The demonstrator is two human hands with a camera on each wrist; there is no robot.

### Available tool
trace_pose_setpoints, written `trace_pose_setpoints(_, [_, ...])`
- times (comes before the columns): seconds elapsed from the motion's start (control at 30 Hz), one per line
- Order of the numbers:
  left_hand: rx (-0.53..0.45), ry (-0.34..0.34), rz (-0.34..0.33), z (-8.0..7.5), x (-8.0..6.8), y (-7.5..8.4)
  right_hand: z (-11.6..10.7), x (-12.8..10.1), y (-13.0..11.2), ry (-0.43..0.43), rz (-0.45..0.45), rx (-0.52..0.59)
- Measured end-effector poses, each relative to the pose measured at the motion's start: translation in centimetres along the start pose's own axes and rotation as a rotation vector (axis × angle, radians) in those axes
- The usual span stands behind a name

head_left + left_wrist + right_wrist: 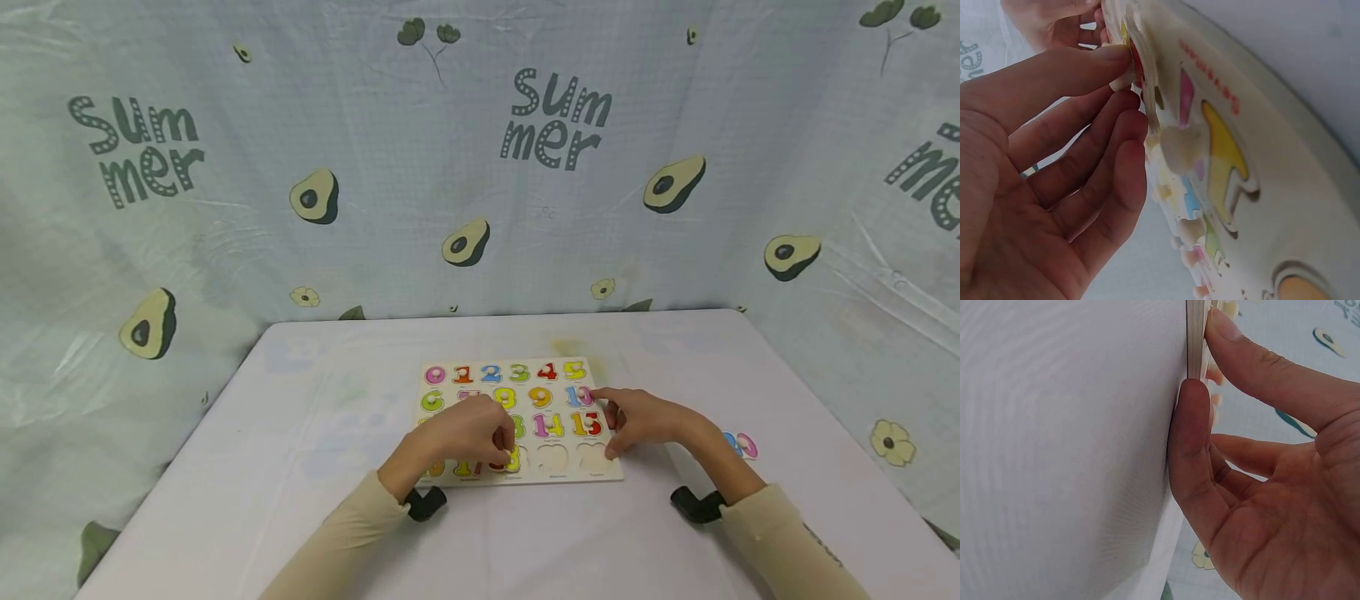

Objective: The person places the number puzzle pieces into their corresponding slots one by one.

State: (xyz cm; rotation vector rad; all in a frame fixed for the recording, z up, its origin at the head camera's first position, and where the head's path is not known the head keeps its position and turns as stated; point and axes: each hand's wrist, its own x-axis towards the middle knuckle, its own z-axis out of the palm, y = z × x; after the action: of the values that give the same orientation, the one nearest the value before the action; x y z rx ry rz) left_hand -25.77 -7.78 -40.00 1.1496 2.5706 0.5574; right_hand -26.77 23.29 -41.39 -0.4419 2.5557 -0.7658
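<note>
On the white tabletop (247, 467), centre: wooden number puzzle board (600, 475) lying flat. Left hand (468, 433) at the board's 7 o'clock, fingers (1107, 62) curled, pinching a number piece (512, 459) by its peg. Right hand (637, 421) at 3 o'clock, fingers (1188, 425) relaxed, pressing the board's edge. Loose pink-blue piece (742, 444) further right, apart.
</note>
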Motion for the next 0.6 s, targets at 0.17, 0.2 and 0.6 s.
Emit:
trace_pose_setpoints(0.17, [0.03, 0.005, -0.006, 0.29, 0.03, 0.17, 0.02, -0.01, -0.06, 0.0, -0.003, 0.002])
trace_pose_setpoints(0.2, [0.034, 0.005, -0.004, 0.32, 0.04, 0.23, 0.03, -0.03, -0.05, 0.001, -0.004, 0.003])
trace_pose_setpoints(0.6, [0.004, 0.023, -0.03, 0.54, 0.12, 0.88, 0.1, -0.15, -0.12, 0.003, 0.004, 0.003])
